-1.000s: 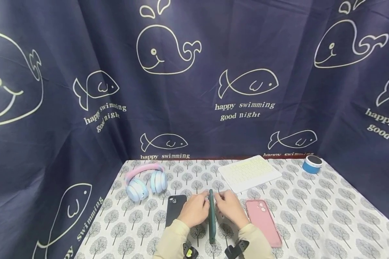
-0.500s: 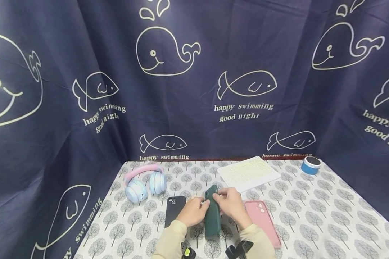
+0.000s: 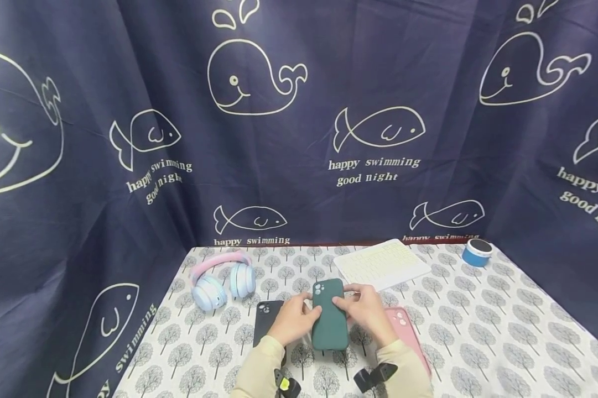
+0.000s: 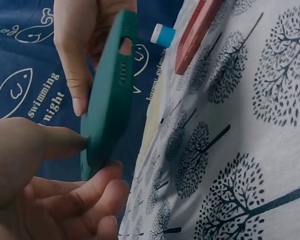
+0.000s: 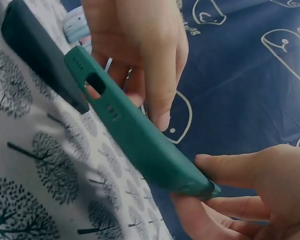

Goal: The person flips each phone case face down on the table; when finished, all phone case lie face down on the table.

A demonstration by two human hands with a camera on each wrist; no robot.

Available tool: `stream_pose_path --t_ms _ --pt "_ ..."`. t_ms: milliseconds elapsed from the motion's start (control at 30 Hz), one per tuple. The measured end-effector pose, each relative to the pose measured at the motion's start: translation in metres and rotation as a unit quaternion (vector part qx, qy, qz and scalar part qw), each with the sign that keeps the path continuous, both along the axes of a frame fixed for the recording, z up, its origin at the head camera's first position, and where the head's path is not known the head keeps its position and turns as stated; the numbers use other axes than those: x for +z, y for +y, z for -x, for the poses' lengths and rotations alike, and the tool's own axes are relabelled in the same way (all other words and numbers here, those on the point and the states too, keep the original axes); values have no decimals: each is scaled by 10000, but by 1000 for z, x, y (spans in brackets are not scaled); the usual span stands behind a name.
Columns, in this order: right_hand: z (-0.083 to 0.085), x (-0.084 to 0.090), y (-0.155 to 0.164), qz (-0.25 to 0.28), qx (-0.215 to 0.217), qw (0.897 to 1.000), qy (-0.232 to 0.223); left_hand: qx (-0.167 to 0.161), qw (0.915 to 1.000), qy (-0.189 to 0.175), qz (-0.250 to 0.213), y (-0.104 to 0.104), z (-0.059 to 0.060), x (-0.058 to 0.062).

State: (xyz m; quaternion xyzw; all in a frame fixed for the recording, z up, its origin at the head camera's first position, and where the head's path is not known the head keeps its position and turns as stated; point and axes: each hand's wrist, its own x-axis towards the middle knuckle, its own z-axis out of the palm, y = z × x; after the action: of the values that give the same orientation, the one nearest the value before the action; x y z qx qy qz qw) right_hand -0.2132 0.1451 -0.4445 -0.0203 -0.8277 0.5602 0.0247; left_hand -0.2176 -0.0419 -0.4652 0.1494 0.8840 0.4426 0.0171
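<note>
A makeshift home recording corner — navy whale-print curtains point(image 3: 299, 138) hang round three sides of a small desk point(image 3: 478, 331) under a tree-patterned cloth. Household gadgets lie on it: headphones point(image 3: 222, 279), a white keyboard point(image 3: 380, 263), a small blue speaker point(image 3: 477, 252) and phone cases point(image 3: 330, 315).

Table with a tree-print cloth point(image 3: 478, 331). Pink-and-blue headphones point(image 3: 222, 279) lie at the far left. A black phone point(image 3: 268, 326) lies flat near the front, camera lenses toward the far edge. A pink phone case point(image 3: 408, 331) lies at the right of centre, partly hidden. A white keyboard point(image 3: 382, 263) sits at the far edge, turned at an angle. A small blue cylinder point(image 3: 478, 252), possibly a speaker, stands at the far right corner. A navy whale-print curtain point(image 3: 299, 121) encloses the scene.
</note>
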Motion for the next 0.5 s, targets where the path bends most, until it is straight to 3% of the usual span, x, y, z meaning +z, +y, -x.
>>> stream_pose_path --t_ms 133,300,500 --pt "1 -8 -2 -379 145 9991 -91 101 9999 -45 133 -4 -7 4" --pt "2 -16 1 -874 91 9957 -276 -14 9997 -107 222 0 -7 -3" --pt "8 -24 4 -1912 70 9810 -307 -43 9985 -74 534 7 -3 -14"
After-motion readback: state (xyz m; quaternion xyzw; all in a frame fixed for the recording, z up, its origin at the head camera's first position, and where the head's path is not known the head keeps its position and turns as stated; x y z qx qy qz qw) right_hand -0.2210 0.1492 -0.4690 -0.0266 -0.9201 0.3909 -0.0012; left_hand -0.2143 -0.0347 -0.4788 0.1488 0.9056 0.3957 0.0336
